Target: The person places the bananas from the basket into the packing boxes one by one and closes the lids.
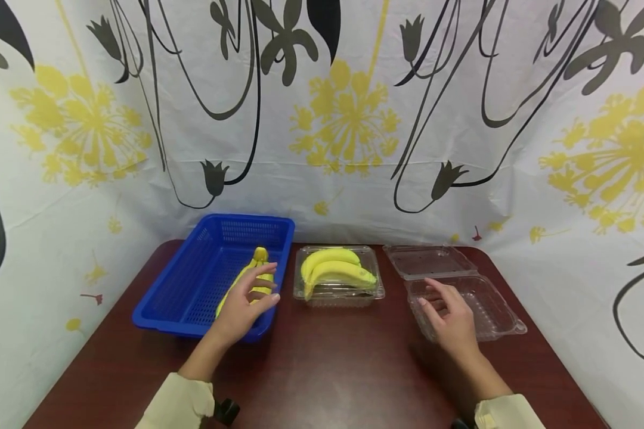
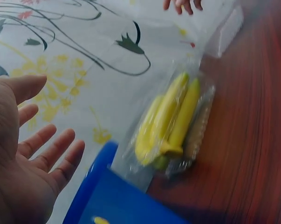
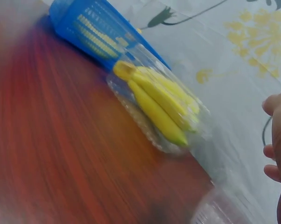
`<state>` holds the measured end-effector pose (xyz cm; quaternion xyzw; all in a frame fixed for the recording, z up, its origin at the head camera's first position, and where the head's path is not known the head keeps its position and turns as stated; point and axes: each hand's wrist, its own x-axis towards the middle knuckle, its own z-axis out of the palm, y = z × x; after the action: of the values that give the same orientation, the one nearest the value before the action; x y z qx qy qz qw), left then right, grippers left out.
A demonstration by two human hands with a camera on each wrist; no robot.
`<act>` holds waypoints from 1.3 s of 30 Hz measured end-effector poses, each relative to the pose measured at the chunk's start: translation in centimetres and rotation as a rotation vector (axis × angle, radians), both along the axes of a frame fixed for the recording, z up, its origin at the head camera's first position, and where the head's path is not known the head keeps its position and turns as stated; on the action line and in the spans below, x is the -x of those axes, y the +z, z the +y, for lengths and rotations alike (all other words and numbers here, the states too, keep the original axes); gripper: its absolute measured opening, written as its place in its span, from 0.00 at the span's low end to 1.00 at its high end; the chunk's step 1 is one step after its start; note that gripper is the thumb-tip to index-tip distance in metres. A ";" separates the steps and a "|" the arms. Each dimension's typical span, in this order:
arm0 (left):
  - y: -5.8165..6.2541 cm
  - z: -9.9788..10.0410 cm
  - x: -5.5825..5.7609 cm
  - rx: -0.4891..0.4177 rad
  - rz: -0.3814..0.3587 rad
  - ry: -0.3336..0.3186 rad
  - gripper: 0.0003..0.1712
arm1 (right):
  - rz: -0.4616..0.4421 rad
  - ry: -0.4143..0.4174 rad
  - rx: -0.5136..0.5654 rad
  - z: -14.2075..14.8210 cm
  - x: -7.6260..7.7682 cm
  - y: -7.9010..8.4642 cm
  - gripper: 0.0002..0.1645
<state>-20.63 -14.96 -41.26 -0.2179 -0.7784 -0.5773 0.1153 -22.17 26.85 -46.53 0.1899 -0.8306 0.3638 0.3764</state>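
Note:
My left hand (image 1: 241, 307) hovers over the right side of a blue plastic basket (image 1: 166, 307), fingers spread and holding nothing. Beneath it a bunch of yellow bananas (image 1: 260, 255) lies in the basket, partly hidden by the hand. At the centre stands a clear plastic clamshell box (image 1: 335, 302), its lid down over another bunch of bananas (image 1: 333, 271). On the right, my right hand (image 1: 453, 322) is above a second clear clamshell box (image 1: 496, 307) with its lid folded back. Its fingers are loosely bent around nothing. In the left wrist view the left hand's fingers (image 2: 56, 154) are relaxed.
Everything stands on a dark red-brown table (image 1: 333, 369). A white cloth (image 1: 343, 202) with yellow and grey flower prints hangs right behind the table and at both sides. The basket and the two boxes form a row along the table's far edge.

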 end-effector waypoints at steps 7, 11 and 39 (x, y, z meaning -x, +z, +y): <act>-0.3 -2.0 0.9 0.127 -0.060 0.058 0.33 | 0.001 -0.095 -0.115 2.6 0.5 -0.4 0.33; -0.4 -2.5 1.6 0.196 -0.106 0.074 0.34 | 0.008 -0.138 -0.196 4.3 0.7 -0.7 0.36; -0.7 -5.3 6.0 0.529 -0.329 0.180 0.40 | -0.312 -0.364 -0.195 12.3 1.3 -0.9 0.34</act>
<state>-26.62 -20.22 -41.95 -0.0745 -0.9258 -0.3699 -0.0219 -23.48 39.17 -47.44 0.0140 -0.9302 0.2334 0.2829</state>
